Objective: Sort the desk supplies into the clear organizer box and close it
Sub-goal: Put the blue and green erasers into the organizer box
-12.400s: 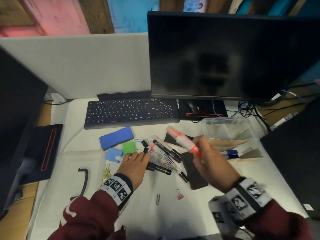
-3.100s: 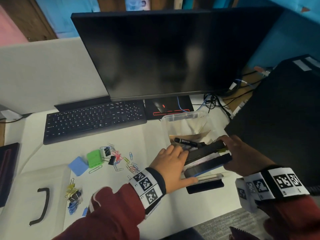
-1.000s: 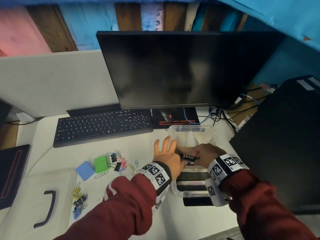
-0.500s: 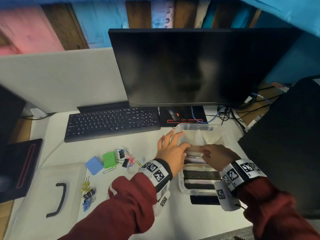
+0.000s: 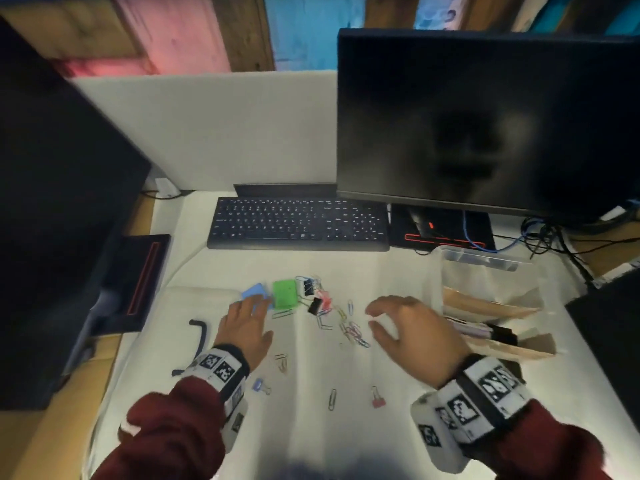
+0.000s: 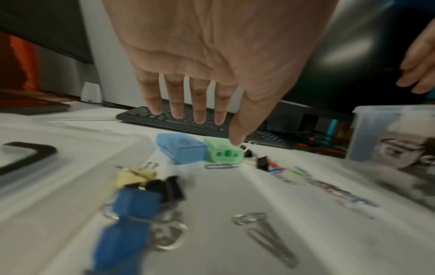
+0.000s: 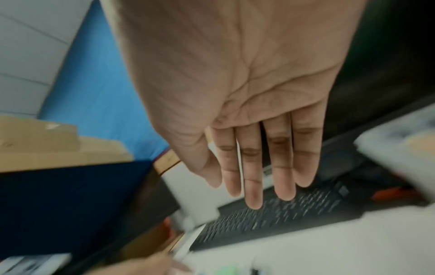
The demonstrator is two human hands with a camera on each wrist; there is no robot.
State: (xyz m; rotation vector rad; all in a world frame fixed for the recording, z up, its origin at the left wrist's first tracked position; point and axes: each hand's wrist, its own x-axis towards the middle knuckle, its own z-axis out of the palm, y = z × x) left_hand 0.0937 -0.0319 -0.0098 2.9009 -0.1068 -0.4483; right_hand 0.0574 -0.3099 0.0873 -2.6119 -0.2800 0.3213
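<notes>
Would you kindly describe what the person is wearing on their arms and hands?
Both arms are in dark red sleeves. Each wrist carries a white band with black square tag markings, the left wristband and the right wristband, with a white box-like unit below. The left hand and right hand are bare, with no gloves.

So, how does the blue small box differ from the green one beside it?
The blue box lies left of the green box, looks slightly larger and has a plain front; the green one shows dark oval marks. The left hand has its thumb at the green box only. Both are translucent plastic and lie outside the organizer.
</notes>
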